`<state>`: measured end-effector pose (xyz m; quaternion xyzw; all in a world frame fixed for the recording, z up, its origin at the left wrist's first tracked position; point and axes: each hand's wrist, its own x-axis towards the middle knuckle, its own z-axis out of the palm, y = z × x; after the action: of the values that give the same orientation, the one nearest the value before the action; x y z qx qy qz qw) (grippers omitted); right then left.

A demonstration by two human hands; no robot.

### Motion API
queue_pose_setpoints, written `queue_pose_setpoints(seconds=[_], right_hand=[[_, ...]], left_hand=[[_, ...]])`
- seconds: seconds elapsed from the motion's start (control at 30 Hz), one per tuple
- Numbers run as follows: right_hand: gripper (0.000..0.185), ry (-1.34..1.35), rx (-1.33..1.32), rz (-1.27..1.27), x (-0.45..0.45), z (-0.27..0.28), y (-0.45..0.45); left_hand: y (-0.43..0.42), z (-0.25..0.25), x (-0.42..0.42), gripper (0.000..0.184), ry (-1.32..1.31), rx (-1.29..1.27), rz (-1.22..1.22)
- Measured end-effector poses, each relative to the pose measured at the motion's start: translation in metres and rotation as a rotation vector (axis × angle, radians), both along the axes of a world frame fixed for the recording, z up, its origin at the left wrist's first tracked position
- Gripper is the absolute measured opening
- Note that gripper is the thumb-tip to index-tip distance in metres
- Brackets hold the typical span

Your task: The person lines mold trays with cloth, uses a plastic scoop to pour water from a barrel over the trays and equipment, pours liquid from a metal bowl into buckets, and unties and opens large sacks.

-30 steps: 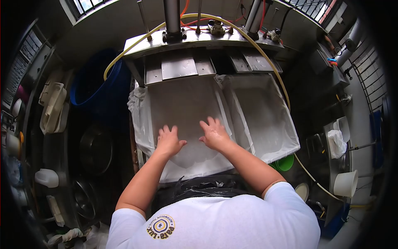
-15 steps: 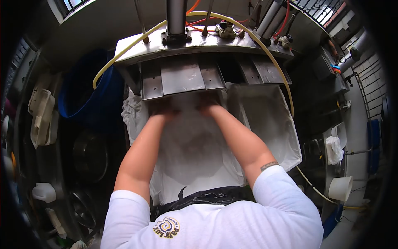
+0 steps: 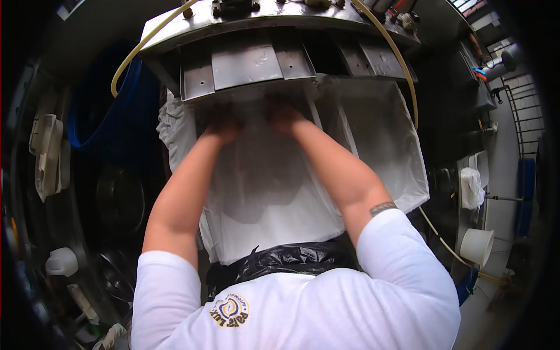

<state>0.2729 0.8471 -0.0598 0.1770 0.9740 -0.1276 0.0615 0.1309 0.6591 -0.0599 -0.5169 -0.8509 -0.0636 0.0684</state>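
Observation:
Both my arms reach forward into a bin lined with white cloth (image 3: 274,227), under a metal press plate (image 3: 248,61). My left hand (image 3: 224,125) is at the bin's far left, in the plate's shadow. Close to the far right side of the same bin is my right hand (image 3: 284,116). The fingers of both hands are dark and blurred, so their shape and anything in them cannot be made out. Steam or haze hangs between the hands.
A second cloth-lined bin (image 3: 382,122) stands to the right under another plate (image 3: 373,58). A yellow hose (image 3: 402,58) hangs along its side. At left is a blue barrel (image 3: 111,116), with pale plastic tubs (image 3: 49,154) beyond. A white bucket (image 3: 476,246) is at right.
My view has tilted downward, so the press and bins sit higher in the picture. Both hands remain deep under the plate, slightly farther in and harder to see.

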Motion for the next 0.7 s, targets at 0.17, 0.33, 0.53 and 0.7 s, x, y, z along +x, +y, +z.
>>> queue_pose_setpoints(seconds=[0.17,0.33,0.53,0.7], right_hand=[[0.055,0.204,-0.546,0.381,0.146,0.126,-0.097],[0.069,-0.858,-0.473,0.53,0.23,0.129,-0.173],[0.063,-0.757,-0.593,0.618,0.249,0.093,-0.168],[0.074,-0.046,-0.333,0.297,0.335,0.154,-0.181]], left_hand=[[-0.104,0.138,0.122,0.065,-0.659,-0.078,-0.219],[-0.178,0.125,0.224,0.097,-1.038,-0.939,-0.255],[-0.179,0.091,0.234,0.105,-1.318,-0.996,-0.216],[-0.235,0.14,0.261,0.078,-0.764,-0.39,-0.091]])
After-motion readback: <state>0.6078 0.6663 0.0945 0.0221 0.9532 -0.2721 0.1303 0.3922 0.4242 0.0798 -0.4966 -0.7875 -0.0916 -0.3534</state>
